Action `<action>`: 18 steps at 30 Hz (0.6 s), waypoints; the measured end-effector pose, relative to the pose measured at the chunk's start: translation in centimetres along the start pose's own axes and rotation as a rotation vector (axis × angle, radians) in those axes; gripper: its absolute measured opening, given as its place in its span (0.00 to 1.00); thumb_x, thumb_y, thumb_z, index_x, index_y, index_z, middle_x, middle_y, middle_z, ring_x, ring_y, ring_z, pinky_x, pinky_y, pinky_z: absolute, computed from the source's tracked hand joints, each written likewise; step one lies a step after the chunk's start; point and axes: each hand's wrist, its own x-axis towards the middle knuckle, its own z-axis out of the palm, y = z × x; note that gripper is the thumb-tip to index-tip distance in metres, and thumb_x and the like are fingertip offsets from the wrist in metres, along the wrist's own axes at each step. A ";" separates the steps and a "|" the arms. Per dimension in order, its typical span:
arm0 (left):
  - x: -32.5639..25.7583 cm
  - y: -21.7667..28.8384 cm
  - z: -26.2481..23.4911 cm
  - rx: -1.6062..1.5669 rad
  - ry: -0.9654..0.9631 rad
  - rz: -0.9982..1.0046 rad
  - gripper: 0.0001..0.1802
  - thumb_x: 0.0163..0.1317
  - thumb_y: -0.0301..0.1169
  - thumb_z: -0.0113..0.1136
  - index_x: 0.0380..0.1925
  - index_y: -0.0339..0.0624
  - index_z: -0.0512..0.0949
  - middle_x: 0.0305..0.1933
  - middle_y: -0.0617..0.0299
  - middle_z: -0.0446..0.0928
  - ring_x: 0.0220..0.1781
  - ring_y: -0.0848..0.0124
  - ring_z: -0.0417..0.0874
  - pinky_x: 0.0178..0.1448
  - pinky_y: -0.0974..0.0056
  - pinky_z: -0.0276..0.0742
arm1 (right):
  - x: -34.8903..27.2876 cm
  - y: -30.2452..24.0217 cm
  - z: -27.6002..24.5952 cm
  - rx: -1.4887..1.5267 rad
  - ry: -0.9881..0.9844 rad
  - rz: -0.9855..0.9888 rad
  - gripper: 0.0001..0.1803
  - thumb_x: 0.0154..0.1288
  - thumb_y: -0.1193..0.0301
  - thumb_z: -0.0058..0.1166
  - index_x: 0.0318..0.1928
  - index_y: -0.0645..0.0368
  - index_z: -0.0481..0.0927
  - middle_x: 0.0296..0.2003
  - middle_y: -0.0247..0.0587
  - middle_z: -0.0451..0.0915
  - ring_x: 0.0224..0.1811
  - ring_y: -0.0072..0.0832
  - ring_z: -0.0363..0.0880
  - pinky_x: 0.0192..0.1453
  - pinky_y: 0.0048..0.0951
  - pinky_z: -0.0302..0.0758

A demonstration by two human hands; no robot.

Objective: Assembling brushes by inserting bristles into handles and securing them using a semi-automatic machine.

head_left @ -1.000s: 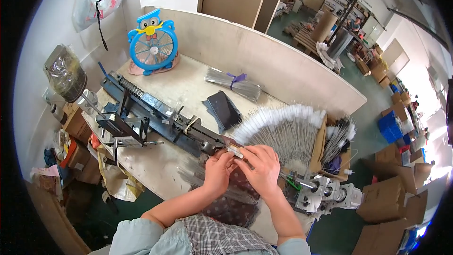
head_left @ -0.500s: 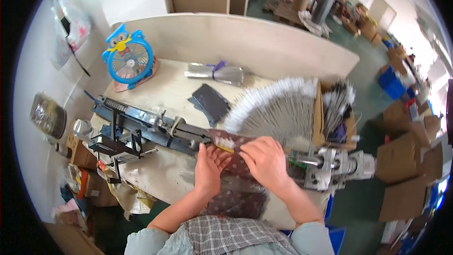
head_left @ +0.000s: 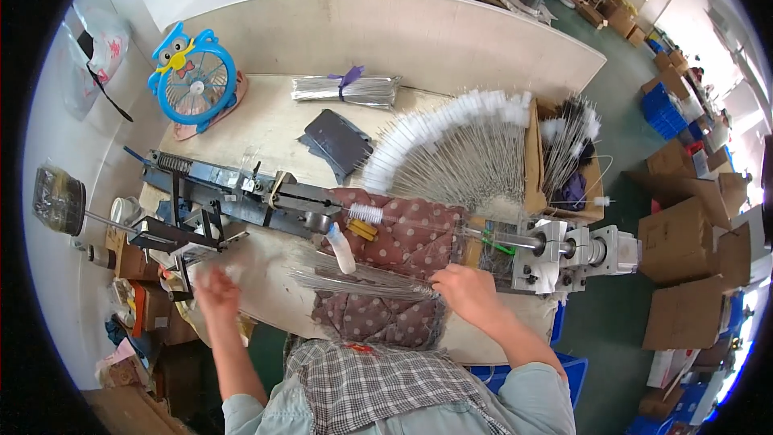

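Observation:
My right hand (head_left: pixel 467 292) is closed, its fingertips pinched at the right end of a loose bundle of thin metal wires (head_left: pixel 362 278). My left hand (head_left: pixel 216 294) is smeared by motion beside the black crank frame (head_left: pixel 181 240), so its fingers cannot be read. A small white bristle brush (head_left: pixel 367 213) sits at the jaw of the long metal fixture (head_left: pixel 302 203). Its thin stem runs right toward the motor chuck (head_left: pixel 551 251). Below the brush are a yellow piece (head_left: pixel 362 229) and a white bottle (head_left: pixel 341 250), on a brown dotted quilted cloth (head_left: pixel 411 234).
A fan of white-tipped wire brushes (head_left: pixel 451 149) lies at the back, beside a cardboard box (head_left: pixel 535 161) of more brushes. Farther left are dark pads (head_left: pixel 338 143), a tied wire bundle (head_left: pixel 346 90) and a blue owl-shaped fan (head_left: pixel 196 84). A low board (head_left: pixel 386 32) borders the table.
My hands have parted from near the jaw: the left swung left to the crank frame, the right lowered to the wires. The brush and bottle are now uncovered, and the view has shifted.

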 end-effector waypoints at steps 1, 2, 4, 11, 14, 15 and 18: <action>2.5 2.7 -3.0 -0.092 0.009 -0.004 0.17 0.59 0.46 0.61 0.36 0.45 0.74 0.32 0.67 0.76 0.36 0.77 0.76 0.36 0.73 0.70 | 0.0 0.0 -0.3 -0.011 -0.002 -0.009 0.05 0.58 0.69 0.55 0.31 0.56 0.79 0.30 0.39 0.79 0.33 0.38 0.81 0.34 0.38 0.77; 0.9 2.5 -0.2 0.114 0.142 0.298 0.19 0.57 0.49 0.63 0.34 0.45 0.75 0.31 0.69 0.75 0.33 0.77 0.75 0.34 0.75 0.69 | -0.1 0.3 -0.3 -0.036 -0.004 0.005 0.05 0.59 0.69 0.54 0.31 0.56 0.79 0.30 0.39 0.79 0.33 0.38 0.81 0.34 0.39 0.76; 4.3 6.6 -3.8 0.231 0.290 0.372 0.18 0.57 0.51 0.63 0.36 0.50 0.77 0.31 0.73 0.77 0.26 0.78 0.74 0.27 0.75 0.67 | 0.0 0.1 -0.7 -0.058 -0.004 -0.007 0.05 0.59 0.69 0.53 0.31 0.55 0.79 0.29 0.39 0.79 0.33 0.38 0.81 0.34 0.40 0.76; 1.5 1.9 -1.8 0.145 0.236 0.336 0.22 0.60 0.54 0.58 0.36 0.46 0.75 0.29 0.67 0.78 0.31 0.73 0.78 0.40 0.71 0.74 | -0.1 -0.3 -1.0 -0.009 -0.019 0.135 0.05 0.61 0.69 0.51 0.35 0.55 0.76 0.30 0.42 0.79 0.34 0.42 0.80 0.35 0.41 0.76; -2.5 -4.7 1.9 0.041 0.087 0.124 0.21 0.62 0.49 0.56 0.41 0.44 0.72 0.40 0.60 0.77 0.45 0.66 0.79 0.54 0.60 0.75 | -0.1 -0.3 -1.2 -0.025 -0.036 0.109 0.05 0.60 0.70 0.51 0.36 0.55 0.76 0.30 0.42 0.79 0.34 0.42 0.80 0.35 0.41 0.76; -2.3 -6.9 1.1 0.059 -0.095 -0.008 0.19 0.62 0.47 0.55 0.42 0.43 0.72 0.41 0.60 0.77 0.48 0.65 0.78 0.56 0.58 0.74 | -0.1 -0.4 -1.4 -0.042 -0.038 0.090 0.05 0.59 0.71 0.51 0.36 0.55 0.76 0.29 0.41 0.79 0.33 0.42 0.80 0.35 0.41 0.76; -9.9 -11.6 8.6 0.193 -0.379 -0.338 0.18 0.63 0.40 0.54 0.47 0.41 0.71 0.45 0.57 0.76 0.51 0.62 0.77 0.59 0.55 0.73 | -0.1 0.4 -0.4 -0.100 -0.021 0.017 0.07 0.56 0.73 0.51 0.37 0.54 0.76 0.30 0.42 0.78 0.33 0.41 0.81 0.35 0.41 0.76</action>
